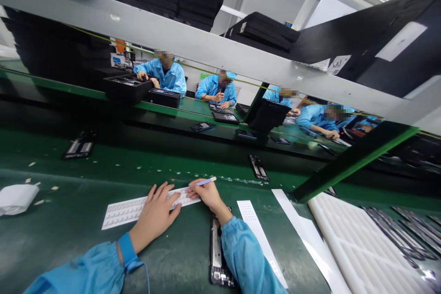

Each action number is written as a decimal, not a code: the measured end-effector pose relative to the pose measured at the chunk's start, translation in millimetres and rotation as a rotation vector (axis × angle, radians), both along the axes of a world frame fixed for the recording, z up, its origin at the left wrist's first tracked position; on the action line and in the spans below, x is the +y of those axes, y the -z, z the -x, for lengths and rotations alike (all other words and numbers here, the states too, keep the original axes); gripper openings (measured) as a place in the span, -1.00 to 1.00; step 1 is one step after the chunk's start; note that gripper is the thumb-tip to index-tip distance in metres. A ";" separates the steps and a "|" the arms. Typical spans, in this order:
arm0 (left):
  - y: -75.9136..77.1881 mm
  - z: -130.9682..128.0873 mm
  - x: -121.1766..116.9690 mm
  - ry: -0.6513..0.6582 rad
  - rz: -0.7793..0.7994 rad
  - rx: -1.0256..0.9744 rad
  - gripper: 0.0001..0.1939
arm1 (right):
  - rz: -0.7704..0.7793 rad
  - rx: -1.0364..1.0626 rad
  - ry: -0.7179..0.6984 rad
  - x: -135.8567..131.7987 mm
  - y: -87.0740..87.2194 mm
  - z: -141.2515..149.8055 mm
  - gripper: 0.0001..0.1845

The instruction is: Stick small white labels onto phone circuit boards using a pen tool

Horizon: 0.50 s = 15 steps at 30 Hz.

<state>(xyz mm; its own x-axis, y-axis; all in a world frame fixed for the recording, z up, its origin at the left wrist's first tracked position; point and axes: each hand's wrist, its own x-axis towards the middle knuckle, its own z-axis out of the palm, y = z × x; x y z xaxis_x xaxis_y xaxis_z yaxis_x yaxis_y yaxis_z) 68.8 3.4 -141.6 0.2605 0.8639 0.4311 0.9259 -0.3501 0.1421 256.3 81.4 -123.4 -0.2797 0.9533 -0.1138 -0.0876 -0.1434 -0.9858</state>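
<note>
My left hand [155, 215] lies flat with its fingers spread on a long white sheet of small grey pieces [122, 213], pressing it to the green bench. Over the sheet's right end, my right hand [208, 196] pinches a slim lilac pen-like stick [206, 182] with a pale upper end. The stick's lower tip is hidden by my fingers. Beneath my right forearm lies a black phone frame [217, 257], partly covered by the sleeve. A blue wrist strap [128, 250] with a cord circles my left wrist.
Another white sticker sheet [258, 234] and white strips [306, 234] lie to the right, beside a white ridged tray [358, 243] and several phone frames [399, 229]. A phone part [258, 167] sits beyond my hands. A green post [354, 163] slants at right. Co-workers sit across.
</note>
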 end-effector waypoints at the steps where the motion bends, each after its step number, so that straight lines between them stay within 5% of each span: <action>1: -0.4 0.1 0.3 0.001 -0.013 -0.005 -0.71 | -0.002 0.010 0.019 -0.7 -3.7 -0.1 -0.48; 8: -10.0 -1.8 -1.1 0.089 -0.048 -0.056 -0.69 | -0.136 0.036 0.344 -52.6 -33.3 -29.0 -0.46; 15: -17.8 -49.0 -58.1 0.489 0.054 -0.129 -0.69 | -0.027 -0.058 0.548 -180.9 -3.0 -103.4 -0.49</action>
<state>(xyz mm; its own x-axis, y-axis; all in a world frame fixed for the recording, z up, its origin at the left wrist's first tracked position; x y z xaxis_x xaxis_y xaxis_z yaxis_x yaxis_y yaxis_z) 117.8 -54.7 -123.8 0.5879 0.6757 0.4447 0.6288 -0.7276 0.2743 359.8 -99.5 -120.4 0.2647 0.9603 -0.0880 -0.0877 -0.0669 -0.9939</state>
